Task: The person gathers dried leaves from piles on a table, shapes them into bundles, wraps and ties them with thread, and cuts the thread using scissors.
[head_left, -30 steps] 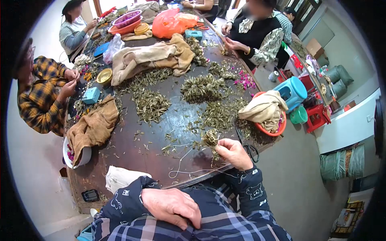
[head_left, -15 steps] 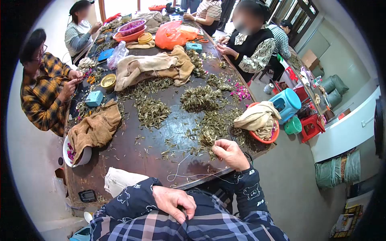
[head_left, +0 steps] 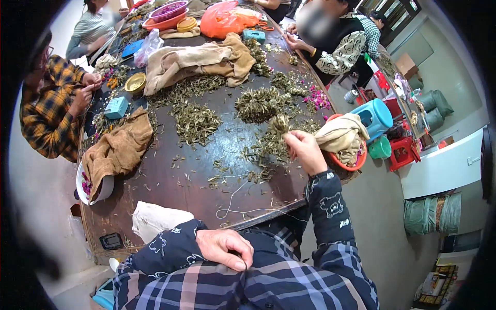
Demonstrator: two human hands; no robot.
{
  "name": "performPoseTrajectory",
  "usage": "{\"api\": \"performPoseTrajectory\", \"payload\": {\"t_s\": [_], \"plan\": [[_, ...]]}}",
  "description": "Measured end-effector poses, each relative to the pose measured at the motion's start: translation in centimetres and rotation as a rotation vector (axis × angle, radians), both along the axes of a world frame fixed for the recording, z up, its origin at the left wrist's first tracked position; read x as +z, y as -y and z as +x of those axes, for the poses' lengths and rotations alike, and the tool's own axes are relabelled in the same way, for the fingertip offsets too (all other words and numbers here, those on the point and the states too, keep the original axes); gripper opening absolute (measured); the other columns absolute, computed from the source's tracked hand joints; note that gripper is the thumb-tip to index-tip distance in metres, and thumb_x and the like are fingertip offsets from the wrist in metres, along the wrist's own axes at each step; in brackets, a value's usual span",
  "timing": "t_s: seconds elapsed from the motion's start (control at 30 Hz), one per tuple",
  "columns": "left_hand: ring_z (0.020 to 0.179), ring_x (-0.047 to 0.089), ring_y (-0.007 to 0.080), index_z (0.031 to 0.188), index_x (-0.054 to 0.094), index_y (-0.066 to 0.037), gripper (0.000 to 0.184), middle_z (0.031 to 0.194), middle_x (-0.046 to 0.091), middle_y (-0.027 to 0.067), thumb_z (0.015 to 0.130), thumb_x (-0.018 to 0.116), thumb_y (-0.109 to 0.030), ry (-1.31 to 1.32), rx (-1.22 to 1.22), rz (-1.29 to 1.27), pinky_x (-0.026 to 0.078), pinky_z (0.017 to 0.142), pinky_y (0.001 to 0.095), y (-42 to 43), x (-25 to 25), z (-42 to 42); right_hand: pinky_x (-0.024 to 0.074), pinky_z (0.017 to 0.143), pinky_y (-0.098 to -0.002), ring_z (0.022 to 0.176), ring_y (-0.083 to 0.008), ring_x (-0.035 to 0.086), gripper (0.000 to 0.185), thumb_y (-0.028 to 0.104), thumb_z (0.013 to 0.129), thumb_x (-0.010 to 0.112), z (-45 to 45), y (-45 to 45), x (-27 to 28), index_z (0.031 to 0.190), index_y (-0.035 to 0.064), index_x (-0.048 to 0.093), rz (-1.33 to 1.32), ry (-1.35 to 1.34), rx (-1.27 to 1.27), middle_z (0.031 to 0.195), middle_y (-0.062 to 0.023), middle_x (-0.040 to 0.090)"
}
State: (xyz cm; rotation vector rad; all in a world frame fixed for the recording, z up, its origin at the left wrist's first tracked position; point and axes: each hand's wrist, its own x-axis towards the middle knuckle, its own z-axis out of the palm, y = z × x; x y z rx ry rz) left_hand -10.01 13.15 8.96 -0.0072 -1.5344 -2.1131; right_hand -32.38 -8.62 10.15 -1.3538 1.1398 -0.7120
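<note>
My right hand [head_left: 305, 150] reaches over the table, its fingers closed on a small bunch of dried leaves [head_left: 280, 124]. Below and beside it lie loose dried leaves [head_left: 268, 150], with a larger heap of dried leaves [head_left: 261, 104] just beyond. My left hand [head_left: 226, 249] rests low at my lap against the plaid cloth. Its fingers are curled together, and whatever they pinch is hidden or too small to name. A white thread [head_left: 235, 199] loops across the near tabletop and runs over the edge toward my right side.
At the right corner stands an orange basin [head_left: 356, 164] under a beige cloth [head_left: 341, 135]. A white bucket [head_left: 103, 192] with a brown cloth [head_left: 121, 150] is at the left. Blue stool [head_left: 376, 120] stands beyond the right edge. Several people work around the dark table [head_left: 155, 181].
My right hand has moved forward and up from the near leaves, carrying the bunch. My left hand stays at my lap. The camera view has tilted down slightly.
</note>
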Motion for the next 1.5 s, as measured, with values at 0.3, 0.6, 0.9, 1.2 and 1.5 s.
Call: {"api": "performPoseTrajectory", "payload": {"t_s": [0.3, 0.6, 0.9, 1.2, 1.5], "plan": [[0.076, 0.058, 0.0231, 0.091, 0.064, -0.006, 0.003, 0.084, 0.065, 0.0032, 0.091, 0.065, -0.009, 0.127, 0.234, -0.417, 0.044, 0.085, 0.0352, 0.3, 3.8, 0.5, 0.0457, 0.055, -0.0294, 0.057, -0.0157, 0.052, 0.029, 0.027, 0.085, 0.061, 5.8, 8.0, -1.1, 0.077, -0.0004, 0.065, -0.323, -0.352, -0.105, 0.065, -0.0039, 0.06], [0.076, 0.058, 0.0234, 0.091, 0.064, -0.008, 0.005, 0.083, 0.064, 0.0027, 0.093, 0.062, -0.013, 0.097, 0.149, -0.348, 0.043, 0.092, 0.037, 2.2, 3.1, 1.7, 0.0502, 0.062, -0.0419, 0.063, -0.0325, 0.061, 0.032, 0.03, 0.085, 0.058, 11.6, 12.4, -5.4, 0.082, -0.0012, 0.063, -0.639, -0.804, -0.159, 0.075, -0.0166, 0.068], [0.079, 0.059, 0.0226, 0.093, 0.065, -0.009, 0.007, 0.087, 0.064, 0.0018, 0.094, 0.062, -0.016, 0.048, 0.169, -0.364, 0.039, 0.098, 0.0422, 2.8, 2.6, 2.2, 0.0526, 0.068, -0.0449, 0.071, -0.0358, 0.064, 0.036, 0.035, 0.087, 0.057, 12.2, 13.2, -7.1, 0.088, -0.0004, 0.062, -0.707, -1.108, -0.124, 0.084, -0.02, 0.069], [0.072, 0.062, 0.0168, 0.1, 0.065, -0.001, 0.024, 0.091, 0.066, 0.0104, 0.079, 0.073, -0.008, 0.267, 0.839, -0.136, 0.051, 0.066, 0.025, 3.3, 7.5, 6.1, 0.0492, 0.057, -0.038, 0.063, -0.03, 0.062, 0.022, 0.019, 0.09, 0.059, 3.2, 2.0, -0.5, 0.09, -0.0017, 0.063, -0.78, -0.596, 0.031, 0.078, -0.0154, 0.067], [0.054, 0.047, 0.0093, 0.099, 0.057, -0.002, 0.016, 0.072, 0.056, 0.0021, 0.096, 0.051, -0.017, -0.254, 1.154, -0.099, 0.041, 0.053, 0.024, 3.0, 15.1, 1.6, 0.0459, 0.056, -0.0315, 0.058, -0.0218, 0.055, 0.007, 0.005, 0.087, 0.059, -3.9, -11.7, -9.9, 0.09, 0.001, 0.063, -0.679, -0.455, -0.193, 0.076, -0.0097, 0.065]]}}
